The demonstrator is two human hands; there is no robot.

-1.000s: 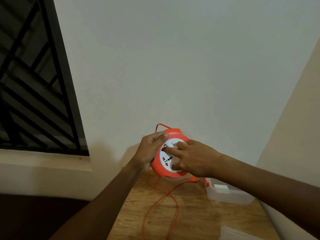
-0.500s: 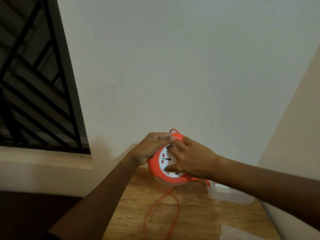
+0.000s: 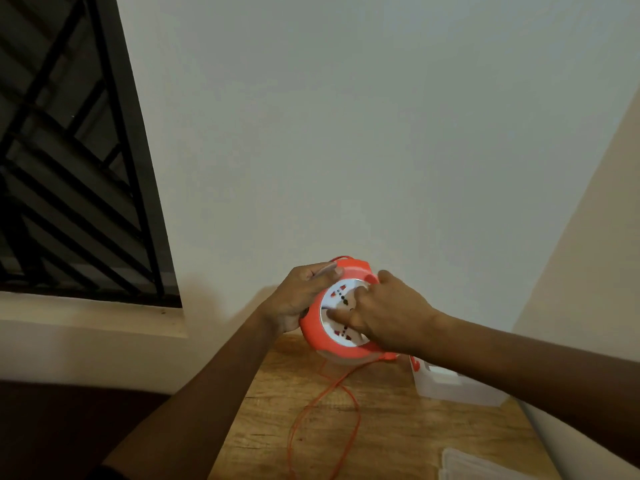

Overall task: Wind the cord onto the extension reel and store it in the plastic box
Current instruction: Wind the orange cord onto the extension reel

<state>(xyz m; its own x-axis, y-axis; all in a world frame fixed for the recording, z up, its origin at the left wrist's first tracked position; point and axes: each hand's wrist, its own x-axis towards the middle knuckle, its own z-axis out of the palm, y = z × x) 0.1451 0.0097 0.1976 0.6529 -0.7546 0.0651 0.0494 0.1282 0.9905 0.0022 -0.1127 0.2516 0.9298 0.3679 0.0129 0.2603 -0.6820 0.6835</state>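
Extension reel [image 3: 341, 315] is held up off the surface [image 3: 398, 431], above its far edge, socket face toward the camera. Left hand [image 3: 298, 301] is clamped round the orange rim on the left side, thumb over the top. Right hand [image 3: 388, 315] sits on the white centre disc, fingers [image 3: 337, 315] pressed onto it, prob. cranking it round; closed against the face, not gripping anything separate.

Cord [image 3: 325, 410] drops from the reel's lower right, loops loose across the middle of the surface & runs off the near edge, so winding looks partly done at best.

To do this step well: keep left hand firm so the housing doesn't spin w/ the disc; turn in steady strokes; watch the loop on the surface, it could kink or snag as it feeds in. A bit of tension on the cord would lay it neater.

Plastic box [image 3: 453, 388] is open at the far right corner of the surface, just beside the reel, clear-walled; a pale block-like item inside, can't tell what. What's prob. its lid [image 3: 485, 465] lies at the near right edge.
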